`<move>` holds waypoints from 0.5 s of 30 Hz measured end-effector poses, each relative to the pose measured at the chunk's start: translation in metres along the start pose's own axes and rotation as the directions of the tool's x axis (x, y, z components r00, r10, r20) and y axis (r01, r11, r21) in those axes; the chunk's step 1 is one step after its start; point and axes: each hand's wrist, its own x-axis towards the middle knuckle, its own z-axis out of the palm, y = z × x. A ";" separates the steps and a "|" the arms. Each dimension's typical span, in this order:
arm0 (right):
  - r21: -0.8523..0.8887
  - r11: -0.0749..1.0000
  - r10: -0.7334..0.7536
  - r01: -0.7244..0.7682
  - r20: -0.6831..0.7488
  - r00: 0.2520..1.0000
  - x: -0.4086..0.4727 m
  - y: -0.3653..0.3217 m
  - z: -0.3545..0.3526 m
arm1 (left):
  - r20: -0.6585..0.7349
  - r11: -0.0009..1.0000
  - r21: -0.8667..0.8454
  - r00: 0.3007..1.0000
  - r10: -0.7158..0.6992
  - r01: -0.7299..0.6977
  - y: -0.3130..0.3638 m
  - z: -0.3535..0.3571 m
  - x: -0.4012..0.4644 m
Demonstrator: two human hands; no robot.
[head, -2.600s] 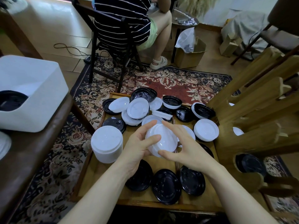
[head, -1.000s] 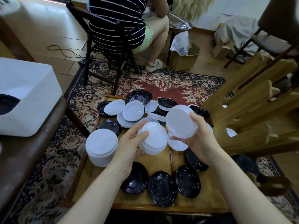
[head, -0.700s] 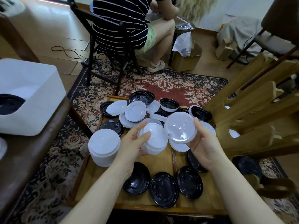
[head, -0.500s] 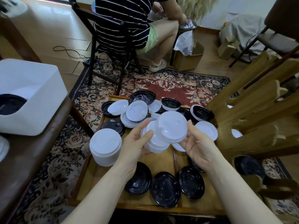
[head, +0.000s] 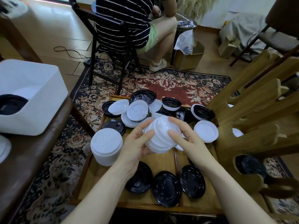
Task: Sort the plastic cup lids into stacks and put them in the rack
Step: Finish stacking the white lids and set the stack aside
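A small stack of white lids (head: 161, 136) hangs above the wooden tray (head: 163, 159). My left hand (head: 137, 146) holds it from the left and below. My right hand (head: 184, 136) grips its top lid from the right, thumb on top. A taller stack of white lids (head: 106, 146) stands at the tray's left edge. Loose white lids (head: 137, 110) and black lids (head: 143, 97) lie mixed at the tray's far end. Three black lids (head: 165, 188) lie along the near side. The wooden rack (head: 258, 123) stands on the right, with black lids (head: 250, 164) in a low slot.
A white bin (head: 32, 96) holding a black lid sits on a dark table at the left. A person sits on a black chair (head: 105, 50) beyond the tray, on a patterned rug (head: 169, 83). A cardboard box (head: 188, 57) stands further back.
My right hand picked up a white lid from the right, carried it over and set it on top of the stack in my left hand. Both hands now close round that stack.
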 end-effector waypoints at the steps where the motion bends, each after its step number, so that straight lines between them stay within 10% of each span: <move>1: -0.046 0.999 -0.018 0.019 0.017 1.000 -0.001 0.001 0.001 | 0.001 1.000 -0.007 1.000 -0.001 0.001 0.000 0.000 0.000; 15: -0.277 0.936 -0.186 0.217 0.134 0.973 -0.001 0.004 -0.002 | 0.054 0.999 0.041 0.998 -0.018 0.016 -0.001 0.001 -0.001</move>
